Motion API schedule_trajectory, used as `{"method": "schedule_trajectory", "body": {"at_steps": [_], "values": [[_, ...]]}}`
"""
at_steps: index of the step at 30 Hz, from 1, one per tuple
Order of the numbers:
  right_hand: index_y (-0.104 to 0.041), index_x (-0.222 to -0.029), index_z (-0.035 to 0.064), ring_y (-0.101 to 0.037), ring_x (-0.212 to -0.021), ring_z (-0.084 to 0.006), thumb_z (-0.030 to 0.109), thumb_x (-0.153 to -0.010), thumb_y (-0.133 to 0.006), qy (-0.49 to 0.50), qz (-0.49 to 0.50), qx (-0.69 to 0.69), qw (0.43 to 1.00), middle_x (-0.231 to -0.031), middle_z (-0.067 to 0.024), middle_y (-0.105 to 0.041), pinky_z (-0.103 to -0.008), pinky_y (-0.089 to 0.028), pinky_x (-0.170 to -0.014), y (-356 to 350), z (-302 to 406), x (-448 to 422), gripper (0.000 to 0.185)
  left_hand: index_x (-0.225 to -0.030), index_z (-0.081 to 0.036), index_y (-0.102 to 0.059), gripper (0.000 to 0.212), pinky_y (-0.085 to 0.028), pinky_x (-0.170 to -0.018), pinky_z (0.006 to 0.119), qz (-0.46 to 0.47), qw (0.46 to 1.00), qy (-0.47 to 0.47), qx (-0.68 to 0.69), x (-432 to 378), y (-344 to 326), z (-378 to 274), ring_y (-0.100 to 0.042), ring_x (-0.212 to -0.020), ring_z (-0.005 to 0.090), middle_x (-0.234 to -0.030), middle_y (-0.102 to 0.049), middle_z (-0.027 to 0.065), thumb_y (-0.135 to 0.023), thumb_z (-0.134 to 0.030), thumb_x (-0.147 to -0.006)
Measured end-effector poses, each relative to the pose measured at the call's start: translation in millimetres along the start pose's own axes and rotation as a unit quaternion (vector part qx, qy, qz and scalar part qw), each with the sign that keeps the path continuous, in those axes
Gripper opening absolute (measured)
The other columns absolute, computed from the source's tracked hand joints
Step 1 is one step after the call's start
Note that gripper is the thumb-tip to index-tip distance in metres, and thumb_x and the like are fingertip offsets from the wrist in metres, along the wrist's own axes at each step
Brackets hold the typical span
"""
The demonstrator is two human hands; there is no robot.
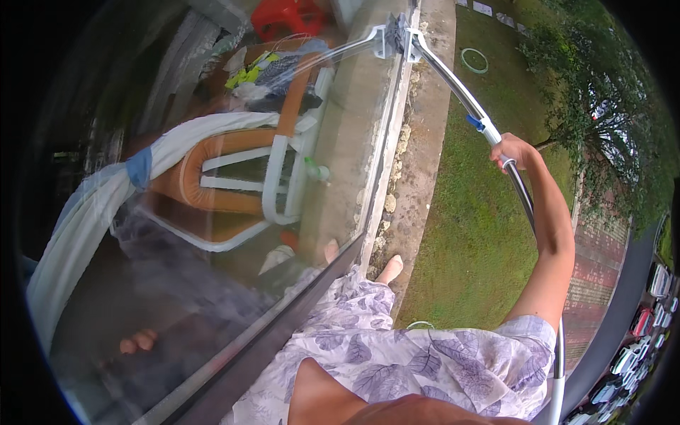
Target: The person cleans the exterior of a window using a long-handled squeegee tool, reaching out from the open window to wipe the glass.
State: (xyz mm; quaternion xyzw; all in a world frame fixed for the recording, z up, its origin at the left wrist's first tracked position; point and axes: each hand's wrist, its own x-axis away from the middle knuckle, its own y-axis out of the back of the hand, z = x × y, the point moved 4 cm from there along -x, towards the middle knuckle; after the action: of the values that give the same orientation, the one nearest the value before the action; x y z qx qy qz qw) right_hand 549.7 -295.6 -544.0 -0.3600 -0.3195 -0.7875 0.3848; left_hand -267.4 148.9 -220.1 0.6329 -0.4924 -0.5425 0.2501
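Observation:
My right hand (pixel 514 153) grips a metal pole with a white sleeve (pixel 493 134) and a blue clip (pixel 475 123). At its far end, a white forked bracket (pixel 413 45) carries a grey mop head (pixel 396 34) against the window glass (pixel 340 138), which mirrors the bracket and pole. The pole's lower part (pixel 559 350) passes behind my right arm. Several fingertips (pixel 138 341) show in the glass at lower left. I cannot tell whether they are my left hand or a reflection; no left arm leads to them.
A dark window frame (pixel 249 350) runs beside me. Behind the glass are a brown-cushioned chair (pixel 228 141), a tied white curtain (pixel 95 223) and a red plastic stool (pixel 289 18). Outside are a concrete strip (pixel 425 133), lawn (pixel 467 234), hose ring (pixel 474 61), tree (pixel 600 90) and parked cars (pixel 632 356).

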Motion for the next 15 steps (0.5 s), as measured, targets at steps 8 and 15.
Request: {"method": "schedule_trajectory", "body": {"at_steps": [8, 15], "values": [[-0.051, -0.071, -0.0030, -0.051, -0.044, -0.0193, 0.001, -0.067, -0.060, -0.110, 0.090, 0.083, 0.986, -0.054, -0.0113, -0.050, -0.0354, -0.046, -0.042, -16, -15, 173, 0.011, -0.101, 0.001, -0.053, 0.020, -0.043, -0.075, 0.029, 0.010, 0.996, -0.032, 0.081, 4, -107, -55, -0.055, -0.088, 0.0200, -0.106, -0.056, 0.0148, -0.044, -0.009, -0.086], [-0.053, -0.073, -0.0048, -0.054, -0.045, -0.0203, 0.002, -0.067, -0.062, -0.203, 0.150, 0.107, 0.962, -0.056, -0.0133, -0.053, -0.0351, -0.049, -0.043, -56, -36, 292, 0.012, -0.100, 0.001, -0.052, 0.019, -0.043, -0.073, 0.028, 0.024, 0.988, -0.059, 0.144, 10, -162, -99, -0.055, -0.086, 0.0200, -0.105, -0.056, 0.0150, -0.045, -0.009, -0.086]]}}
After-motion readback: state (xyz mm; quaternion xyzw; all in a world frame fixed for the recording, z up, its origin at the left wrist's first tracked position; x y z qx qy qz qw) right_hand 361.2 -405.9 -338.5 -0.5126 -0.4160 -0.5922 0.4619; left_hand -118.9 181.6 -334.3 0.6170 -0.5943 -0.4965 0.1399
